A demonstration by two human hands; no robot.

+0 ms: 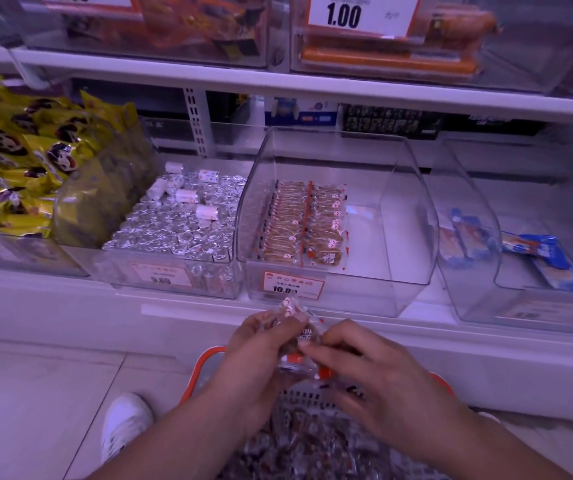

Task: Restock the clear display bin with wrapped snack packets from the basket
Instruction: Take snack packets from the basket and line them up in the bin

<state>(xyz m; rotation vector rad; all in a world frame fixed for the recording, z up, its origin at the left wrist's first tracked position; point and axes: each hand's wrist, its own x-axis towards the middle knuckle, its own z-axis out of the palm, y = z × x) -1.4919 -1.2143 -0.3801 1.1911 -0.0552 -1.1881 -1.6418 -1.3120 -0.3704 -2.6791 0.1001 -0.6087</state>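
The clear display bin (406, 216) stands on the lower shelf, with two neat rows of wrapped snack packets (300, 223) along its left side and bare floor on its right. Below it, above the basket, my left hand (254, 351) and my right hand (368, 365) together hold a small stack of clear-wrapped snack packets (295, 327) with red and white ends. Fingers of both hands pinch the stack. The orange-rimmed basket (205, 356) sits on the floor under my forearms, full of more wrapped packets (316, 445).
A bin of silver-foil sweets (181, 220) stands left of the display bin, yellow packets (18, 150) further left. Another clear bin with blue packets (538, 254) is on the right. A white shelf edge (278, 84) overhangs above. My white shoe (125, 424) is beside the basket.
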